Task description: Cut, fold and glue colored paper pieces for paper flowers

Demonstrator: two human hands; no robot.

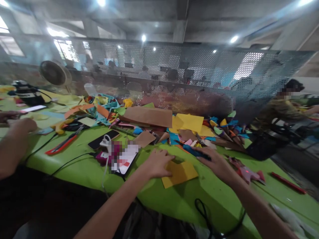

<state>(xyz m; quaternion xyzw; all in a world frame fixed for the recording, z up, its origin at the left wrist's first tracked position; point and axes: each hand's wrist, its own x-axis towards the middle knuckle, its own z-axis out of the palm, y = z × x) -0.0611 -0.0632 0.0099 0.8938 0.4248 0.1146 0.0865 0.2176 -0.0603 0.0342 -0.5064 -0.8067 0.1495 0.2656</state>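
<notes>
A folded-looking piece of yellow-orange paper (183, 173) lies on the green table in front of me. My left hand (158, 164) rests over its left edge, fingers spread and thumb on the paper. Just beyond the paper's right corner, my right hand (215, 161) is closed around a dark blue tool (195, 151) with a narrow tip pointing left. Its exact kind is unclear, partly covered by my fingers. Scraps of coloured paper surround the tool's tip.
Left of my hands are a phone (128, 159), a dark phone (103, 139), a white charger (106, 141), orange-handled pliers (64, 142) and a yellow glue gun (61, 126). Another person's arm (18, 137) reaches in. Paper sheets (149, 116) pile against a perforated screen (154, 73). A red pen (287, 182) lies right.
</notes>
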